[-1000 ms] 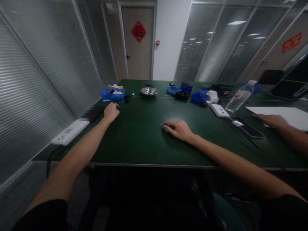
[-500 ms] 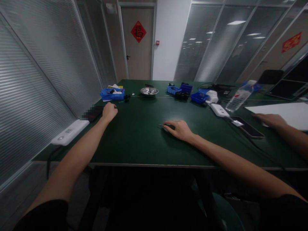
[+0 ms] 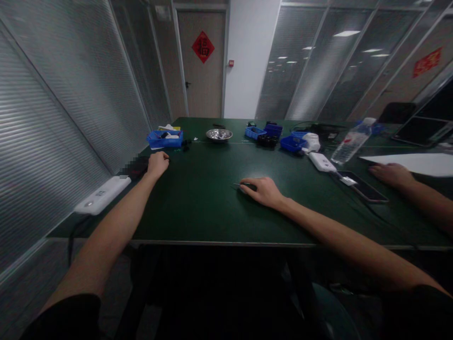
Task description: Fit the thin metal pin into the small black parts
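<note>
My right hand [image 3: 264, 191] rests on the green table with its fingers closed round a slim dark tool. Two thin tips stick out to the left of the fingers, like those of tweezers [image 3: 236, 184]. Further left and a little farther away, my left hand [image 3: 158, 163] is held low over the tabletop, fingers curled downward. A small dark bit shows at its fingertips, too small to name. Beside that hand lies a dark flat object [image 3: 138, 166], partly blurred out. Behind it stands a blue tray [image 3: 165, 140] with white and yellow items, with small black parts [image 3: 186, 145] at its right.
A steel bowl [image 3: 219, 136] with small pieces stands mid-table. Blue bins [image 3: 293, 144], a white power strip [image 3: 321, 162], a water bottle [image 3: 350, 144] and a phone [image 3: 364, 187] are on the right. Another person's hand [image 3: 392, 174] lies by a white sheet [image 3: 421, 163]. Another power strip [image 3: 102, 195] lies left.
My left hand has shifted slightly left, closer to the dark flat object. My right hand stays put. The other person's hand moved a little left and back, and the white sheet lies differently.
</note>
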`<state>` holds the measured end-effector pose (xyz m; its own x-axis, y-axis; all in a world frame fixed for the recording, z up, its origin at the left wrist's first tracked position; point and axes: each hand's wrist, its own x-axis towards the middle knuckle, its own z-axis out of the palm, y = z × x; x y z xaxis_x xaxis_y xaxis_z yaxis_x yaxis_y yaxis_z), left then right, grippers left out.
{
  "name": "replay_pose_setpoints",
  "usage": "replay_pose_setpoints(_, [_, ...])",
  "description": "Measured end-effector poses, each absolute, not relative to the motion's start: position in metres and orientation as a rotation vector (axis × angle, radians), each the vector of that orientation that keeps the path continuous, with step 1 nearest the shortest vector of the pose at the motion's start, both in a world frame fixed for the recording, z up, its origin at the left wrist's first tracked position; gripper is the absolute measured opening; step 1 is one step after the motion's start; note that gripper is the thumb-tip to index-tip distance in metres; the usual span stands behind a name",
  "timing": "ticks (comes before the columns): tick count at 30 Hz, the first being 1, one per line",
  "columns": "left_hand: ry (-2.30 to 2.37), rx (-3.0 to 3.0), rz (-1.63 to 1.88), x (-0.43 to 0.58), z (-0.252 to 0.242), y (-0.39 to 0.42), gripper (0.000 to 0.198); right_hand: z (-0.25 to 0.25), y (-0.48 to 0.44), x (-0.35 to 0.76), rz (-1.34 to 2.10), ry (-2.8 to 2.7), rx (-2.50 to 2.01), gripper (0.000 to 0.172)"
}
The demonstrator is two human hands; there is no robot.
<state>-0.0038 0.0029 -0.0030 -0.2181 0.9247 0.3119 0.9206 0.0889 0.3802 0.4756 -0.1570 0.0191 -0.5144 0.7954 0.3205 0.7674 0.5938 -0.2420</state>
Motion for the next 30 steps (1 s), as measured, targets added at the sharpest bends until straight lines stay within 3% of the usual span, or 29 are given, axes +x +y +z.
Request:
replay_pose_setpoints(5, [2.326, 1.978, 0.838, -0.0044, -0.0065, 0.0064, 0.034, 0.0184, -0.1559, 0.4755, 0.098, -2.425, -1.249, 0.045])
replay_pose_setpoints(18, [2.259, 2.062, 0.903, -0.0018, -0.0035, 0.0014, 0.021, 0.0187, -0.1568, 0.4753, 0.12, -2.431, -1.245, 0.045])
replay_pose_setpoints(30, [2.244, 2.039, 1.009, 0.0, -0.0064, 0.0003, 0.043, 0.0183, -0.1555, 0.4757, 0.11, -2.439, -1.245, 0.044])
